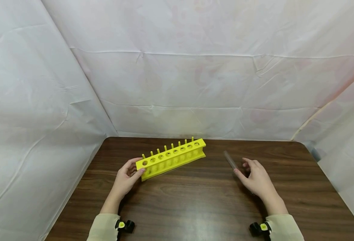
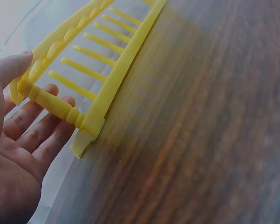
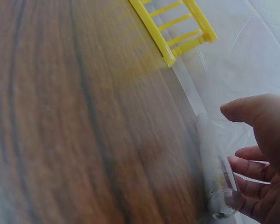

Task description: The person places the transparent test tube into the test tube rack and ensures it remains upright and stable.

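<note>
A yellow test tube rack (image 1: pixel 170 155) stands at an angle on the table, with a row of round holes and upright pegs. My left hand (image 1: pixel 126 177) holds its left end. In the left wrist view the thumb (image 2: pixel 11 67) lies by the top plate and the fingers reach behind the end post (image 2: pixel 56 105). A clear test tube (image 1: pixel 230 159) lies on the table to the right of the rack. Beside it is my right hand (image 1: pixel 256 179), thumb and fingers spread apart. The right wrist view shows the tube's rounded end (image 3: pixel 222 200) close to the fingertips; contact is unclear.
The dark wood-grain table (image 1: pixel 180 207) ends at a pale sheet wall (image 1: pixel 177 83) behind the rack. More sheeting hangs on the left (image 1: pixel 38 117) and right sides.
</note>
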A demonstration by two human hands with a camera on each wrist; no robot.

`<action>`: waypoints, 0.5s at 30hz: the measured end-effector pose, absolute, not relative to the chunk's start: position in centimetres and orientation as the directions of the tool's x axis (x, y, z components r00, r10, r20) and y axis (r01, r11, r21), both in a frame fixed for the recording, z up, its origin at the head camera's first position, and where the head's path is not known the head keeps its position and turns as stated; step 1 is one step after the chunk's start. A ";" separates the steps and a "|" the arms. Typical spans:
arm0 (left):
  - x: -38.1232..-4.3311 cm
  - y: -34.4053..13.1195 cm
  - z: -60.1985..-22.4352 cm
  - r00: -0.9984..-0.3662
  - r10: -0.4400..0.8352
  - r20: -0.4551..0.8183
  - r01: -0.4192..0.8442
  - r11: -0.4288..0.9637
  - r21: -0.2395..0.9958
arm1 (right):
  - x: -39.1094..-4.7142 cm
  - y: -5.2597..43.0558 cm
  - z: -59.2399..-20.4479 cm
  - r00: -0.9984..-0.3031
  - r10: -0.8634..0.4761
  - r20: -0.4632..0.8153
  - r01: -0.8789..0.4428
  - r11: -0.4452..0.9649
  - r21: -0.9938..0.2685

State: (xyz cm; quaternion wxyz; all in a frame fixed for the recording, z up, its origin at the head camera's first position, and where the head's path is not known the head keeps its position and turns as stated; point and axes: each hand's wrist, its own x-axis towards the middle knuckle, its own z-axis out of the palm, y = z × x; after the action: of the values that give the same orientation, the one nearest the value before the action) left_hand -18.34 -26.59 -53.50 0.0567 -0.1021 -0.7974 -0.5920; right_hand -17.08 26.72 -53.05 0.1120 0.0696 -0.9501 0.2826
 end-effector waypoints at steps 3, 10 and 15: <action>-18.4 -26.6 -53.6 -0.973 0.095 0.210 0.229 0.283 0.931 | -17.0 26.6 -53.1 -0.963 -0.072 0.259 -0.201 0.832 -0.518; -18.4 -26.6 -53.6 -0.969 0.106 0.223 0.245 0.284 0.927 | -17.0 26.3 -53.1 -0.960 -0.081 0.266 -0.211 0.835 -0.508; -18.3 -26.7 -53.6 -0.966 0.113 0.233 0.256 0.277 0.926 | -17.1 26.0 -53.1 -0.962 -0.079 0.262 -0.208 0.836 -0.508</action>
State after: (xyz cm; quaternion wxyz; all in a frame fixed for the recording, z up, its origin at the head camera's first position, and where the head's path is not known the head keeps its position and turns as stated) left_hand -18.32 -26.69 -53.58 0.0606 -0.1156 -0.7969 -0.5898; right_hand -17.09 26.01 -53.07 0.1160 0.0754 -0.9510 0.2765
